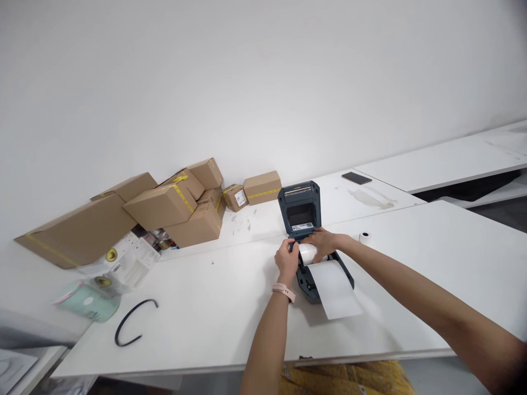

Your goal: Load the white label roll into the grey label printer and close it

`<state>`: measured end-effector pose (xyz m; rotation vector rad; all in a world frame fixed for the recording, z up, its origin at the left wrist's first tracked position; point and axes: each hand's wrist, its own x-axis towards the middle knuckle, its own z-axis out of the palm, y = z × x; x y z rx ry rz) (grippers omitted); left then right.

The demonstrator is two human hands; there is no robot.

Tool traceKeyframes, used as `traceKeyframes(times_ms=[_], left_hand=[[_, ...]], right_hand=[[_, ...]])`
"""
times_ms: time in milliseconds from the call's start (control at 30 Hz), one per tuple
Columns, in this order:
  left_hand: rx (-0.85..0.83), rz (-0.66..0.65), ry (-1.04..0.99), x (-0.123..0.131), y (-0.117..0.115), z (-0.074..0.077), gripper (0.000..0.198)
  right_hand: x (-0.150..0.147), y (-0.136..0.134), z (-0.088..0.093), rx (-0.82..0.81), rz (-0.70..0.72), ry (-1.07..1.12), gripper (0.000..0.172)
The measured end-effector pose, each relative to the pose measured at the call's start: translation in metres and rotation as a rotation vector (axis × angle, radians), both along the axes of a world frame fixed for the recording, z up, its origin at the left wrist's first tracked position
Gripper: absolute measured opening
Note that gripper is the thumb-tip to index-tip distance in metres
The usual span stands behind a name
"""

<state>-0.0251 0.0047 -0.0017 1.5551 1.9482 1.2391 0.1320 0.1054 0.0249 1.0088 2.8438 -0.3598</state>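
A dark grey label printer [309, 291] stands on the white table with its lid [300, 207] raised. Inside it lies a white label roll [307, 253], and a wide strip of label paper [335, 291] hangs out over the front. My left hand [287, 259] is closed at the printer's left side, beside the roll's end; its fingertips are partly hidden. From the right, my right hand [322, 242] reaches into the printer, its fingers laid over the roll and gripping it. A pink band circles my left wrist.
Cardboard boxes [164, 207] are piled against the wall at left. Near them are a mint-green container [88, 300], plastic packaging [132, 260] and a black curved band [120, 329]. A small white roll [364, 237] sits right of the printer; a dark phone [356, 178] lies farther back.
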Motion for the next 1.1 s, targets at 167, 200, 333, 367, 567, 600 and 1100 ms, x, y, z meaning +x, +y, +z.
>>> traceKeyframes(times_ms=[167,200,333,367,567,600,1100], left_hand=[[0.011,-0.006,-0.015,-0.001,0.0,0.001,0.021],[0.015,-0.008,-0.015,-0.001,0.0,0.0,0.021],[0.017,-0.016,-0.013,-0.001,0.001,0.0,0.021],[0.014,-0.015,-0.01,-0.001,0.001,-0.001,0.021],[0.002,-0.001,-0.001,0.0,0.001,-0.001,0.022],[-0.001,0.0,-0.001,0.001,0.0,-0.001,0.022],[0.012,0.02,0.052,0.007,-0.005,0.002,0.024]], right_hand=[[0.007,-0.016,0.011,-0.01,0.003,0.049,0.079],[0.012,-0.023,0.013,-0.01,0.022,0.09,0.074],[0.049,-0.055,0.016,-0.07,0.108,0.345,0.075],[0.059,-0.063,0.015,-0.11,0.103,0.384,0.078],[0.091,-0.096,0.003,-0.286,0.089,0.353,0.095],[0.092,-0.099,0.002,-0.282,0.096,0.354,0.097],[0.09,-0.136,0.0,-0.203,0.102,0.307,0.095]])
